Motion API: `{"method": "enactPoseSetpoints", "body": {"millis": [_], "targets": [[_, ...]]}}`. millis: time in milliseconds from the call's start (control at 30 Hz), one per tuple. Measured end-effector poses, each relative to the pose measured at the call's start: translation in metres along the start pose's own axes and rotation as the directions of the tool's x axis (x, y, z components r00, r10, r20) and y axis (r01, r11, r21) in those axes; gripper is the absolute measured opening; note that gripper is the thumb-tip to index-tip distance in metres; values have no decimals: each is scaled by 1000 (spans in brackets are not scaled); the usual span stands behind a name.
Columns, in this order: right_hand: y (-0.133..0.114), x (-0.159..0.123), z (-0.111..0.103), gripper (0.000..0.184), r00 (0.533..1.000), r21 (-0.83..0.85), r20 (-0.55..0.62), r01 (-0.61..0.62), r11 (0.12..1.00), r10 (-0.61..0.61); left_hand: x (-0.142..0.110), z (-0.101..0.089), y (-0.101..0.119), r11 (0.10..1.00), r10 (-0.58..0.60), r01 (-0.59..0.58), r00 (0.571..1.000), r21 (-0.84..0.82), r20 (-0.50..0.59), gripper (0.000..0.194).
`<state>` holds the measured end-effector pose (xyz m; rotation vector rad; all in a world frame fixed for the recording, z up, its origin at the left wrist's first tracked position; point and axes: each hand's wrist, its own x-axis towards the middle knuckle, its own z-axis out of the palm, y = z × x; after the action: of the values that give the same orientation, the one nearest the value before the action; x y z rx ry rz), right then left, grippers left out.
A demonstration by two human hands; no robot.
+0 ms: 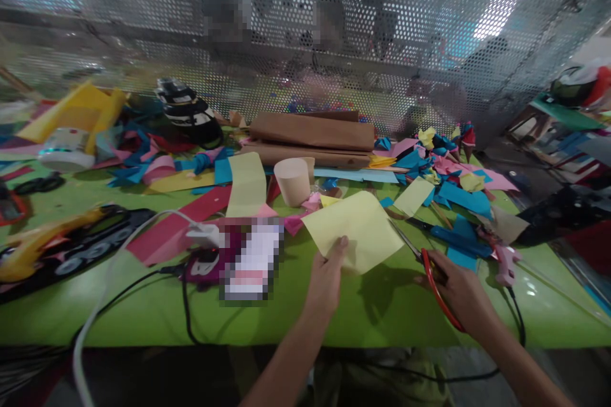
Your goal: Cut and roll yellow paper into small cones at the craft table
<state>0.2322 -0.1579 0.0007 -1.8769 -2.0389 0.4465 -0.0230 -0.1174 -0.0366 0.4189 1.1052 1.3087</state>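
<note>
The left hand (327,283) holds a pale yellow paper sheet (360,229) by its near edge, the thumb lying on top and pressing the paper against the fingers, which are mostly hidden underneath. The sheet is tilted above the green worktop (305,324), with a shadow falling on the surface to its right.

The right hand (458,286) grips the scissors (431,276), its fingers closed around the red handles — exactly how they sit in the loops cannot be told. The blades point away and to the left, reaching the right-hand edge of the sheet.

Beyond the sheet stands a cream paper roll (293,184), and behind that lie folded brown paper bundles (310,131). Left of the roll is a yellow-green paper strip (247,184), with a red paper strip (179,229) running diagonally nearer the front. A magenta power strip (203,267) lies left of the left hand, a white plug (206,235) on it and a pixelated, bright-screened phone (254,259) just beside it. To the right, past the scissors, are a blue-handled cutter (458,240) and a pink glue gun (506,264) — coloured paper scraps (446,165) are heaped behind them, near a perforated metal screen (286,63).
</note>
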Motion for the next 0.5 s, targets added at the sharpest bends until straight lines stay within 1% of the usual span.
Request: {"method": "enactPoseSetpoints", "body": {"millis": [233, 333, 500], "targets": [[-1, 1, -1, 28, 1000, 10, -23, 7, 1000, -6, 0, 1, 2, 1000, -14, 14, 1000, -6, -6, 47], [-5, 1, -4, 28, 999, -20, -33, 23, 1000, -24, -1, 2, 4, 1000, -3, 4, 1000, -30, 13, 45], [-7, 0, -6, 26, 999, -59, 3, 41, 997, -41, -4, 3, 6, 999, 5, -4, 1000, -35, 26, 46]]}}
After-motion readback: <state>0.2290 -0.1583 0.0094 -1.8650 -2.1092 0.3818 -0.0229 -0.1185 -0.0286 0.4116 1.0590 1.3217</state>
